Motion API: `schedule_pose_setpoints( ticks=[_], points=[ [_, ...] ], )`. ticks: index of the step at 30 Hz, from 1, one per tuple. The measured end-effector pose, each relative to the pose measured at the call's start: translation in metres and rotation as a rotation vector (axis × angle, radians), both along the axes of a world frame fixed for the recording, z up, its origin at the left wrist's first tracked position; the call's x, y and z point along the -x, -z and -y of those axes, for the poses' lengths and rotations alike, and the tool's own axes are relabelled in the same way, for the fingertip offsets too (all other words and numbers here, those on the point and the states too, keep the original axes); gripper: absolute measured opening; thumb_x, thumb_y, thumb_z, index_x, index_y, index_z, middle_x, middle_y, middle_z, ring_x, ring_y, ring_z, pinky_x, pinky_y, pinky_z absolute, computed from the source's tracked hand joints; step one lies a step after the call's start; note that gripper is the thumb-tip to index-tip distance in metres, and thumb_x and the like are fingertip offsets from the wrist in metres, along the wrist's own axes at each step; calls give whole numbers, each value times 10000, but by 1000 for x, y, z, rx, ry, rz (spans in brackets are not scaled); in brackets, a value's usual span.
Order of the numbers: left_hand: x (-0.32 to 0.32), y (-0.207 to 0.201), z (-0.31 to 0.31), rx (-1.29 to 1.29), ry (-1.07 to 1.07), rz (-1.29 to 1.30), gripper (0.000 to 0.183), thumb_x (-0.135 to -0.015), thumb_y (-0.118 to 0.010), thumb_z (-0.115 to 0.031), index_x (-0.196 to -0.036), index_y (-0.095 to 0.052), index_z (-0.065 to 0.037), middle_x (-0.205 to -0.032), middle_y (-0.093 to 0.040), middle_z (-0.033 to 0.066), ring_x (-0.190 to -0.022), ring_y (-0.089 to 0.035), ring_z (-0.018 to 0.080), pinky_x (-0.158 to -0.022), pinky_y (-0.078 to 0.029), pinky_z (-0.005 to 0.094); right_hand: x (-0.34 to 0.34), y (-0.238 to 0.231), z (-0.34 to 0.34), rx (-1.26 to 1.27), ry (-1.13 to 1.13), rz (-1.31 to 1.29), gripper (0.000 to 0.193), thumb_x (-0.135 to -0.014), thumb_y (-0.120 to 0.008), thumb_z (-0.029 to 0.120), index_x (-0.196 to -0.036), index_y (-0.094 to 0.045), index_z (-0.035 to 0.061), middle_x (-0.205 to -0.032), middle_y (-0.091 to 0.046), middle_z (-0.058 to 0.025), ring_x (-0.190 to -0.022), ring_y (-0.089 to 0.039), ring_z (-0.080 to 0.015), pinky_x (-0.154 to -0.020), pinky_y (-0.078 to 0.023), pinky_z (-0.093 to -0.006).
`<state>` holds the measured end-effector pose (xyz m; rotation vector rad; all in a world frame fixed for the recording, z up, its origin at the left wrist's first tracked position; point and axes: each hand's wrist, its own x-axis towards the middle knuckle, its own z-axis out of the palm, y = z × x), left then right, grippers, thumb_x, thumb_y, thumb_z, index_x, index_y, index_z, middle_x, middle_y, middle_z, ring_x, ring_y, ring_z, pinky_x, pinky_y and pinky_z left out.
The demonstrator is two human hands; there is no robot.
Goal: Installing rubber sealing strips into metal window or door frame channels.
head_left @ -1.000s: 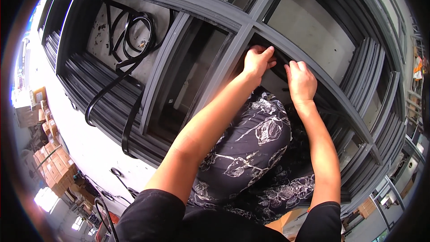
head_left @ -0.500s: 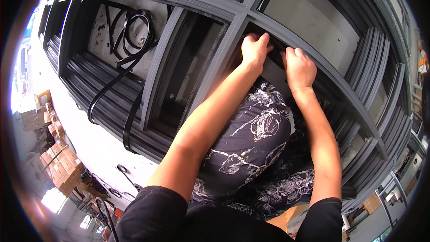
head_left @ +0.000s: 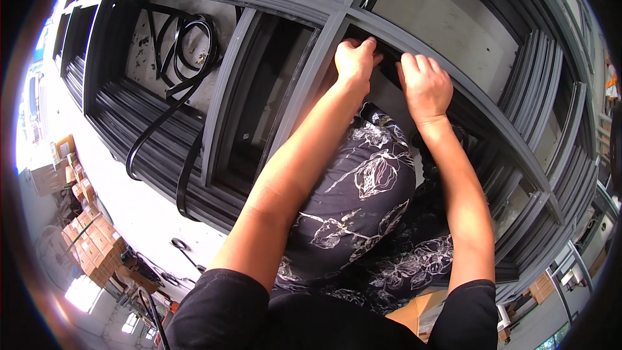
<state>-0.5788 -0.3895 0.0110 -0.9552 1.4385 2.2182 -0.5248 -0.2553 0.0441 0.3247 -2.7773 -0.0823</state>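
Note:
My left hand (head_left: 354, 63) is closed in a pinch at the upper corner of an opening in a grey metal frame (head_left: 414, 35). Its thumb and forefinger meet over the dark inner edge, and what lies between them is too dark to make out. Close by on the right, my right hand (head_left: 427, 88) has its fingers bent and pressed together at the same inner edge; their tips are partly lost in shadow. My knee in dark flower-patterned trousers (head_left: 376, 175) rests inside the opening, below the hands.
A loose black strip (head_left: 194, 81) lies coiled in the left opening and hangs over the stacked frames (head_left: 146, 107). More grey frames (head_left: 534, 84) are stacked at the right. Cardboard boxes (head_left: 94, 246) stand on the floor at the far left.
Both hands sit slightly further left in the picture, as does the frame with the view. The right hand's fingers are less tightly curled than before. The left hand keeps its pinch.

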Motion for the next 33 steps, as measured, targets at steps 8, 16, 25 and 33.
schedule_pose_setpoints(
  ticks=[8, 16, 25, 33],
  points=[
    [-7, 2, -3, -69, -70, -57, 219, -967, -655, -73, -1055, -560, 104, -1003, -647, 165, -896, -693, 257, -874, -631, 391, 26, 1, 4, 259, 142, 110, 600, -708, -875, 289, -1220, -618, 112, -1104, -653, -67, -1100, -615, -257, -942, -489, -408],
    [-14, 10, 3, -127, -58, -78, 233, -991, -603, -53, -1146, -572, 117, -1078, -641, 171, -980, -672, 247, -893, -616, 351, 28, 14, 4, 225, 137, 17, 539, -700, -872, 353, -1130, -632, 132, -1001, -618, -38, -959, -602, -257, -825, -490, -410],
    [-7, 8, -21, -60, -261, 105, 91, -952, -595, 27, -1041, -596, 46, -1049, -657, 170, -928, -694, 315, -844, -634, 426, 30, 13, 6, 310, 221, 0, 516, -674, -882, 434, -1000, -626, 127, -964, -635, -31, -903, -609, -237, -780, -482, -401],
    [-7, -3, -16, 32, -167, 124, 170, -928, -559, 71, -1096, -573, 52, -1046, -650, 168, -859, -684, 270, -781, -635, 389, 29, 14, 10, 287, 222, 31, 522, -678, -876, 440, -986, -608, 116, -978, -641, -27, -941, -607, -229, -796, -479, -402]
  ],
)
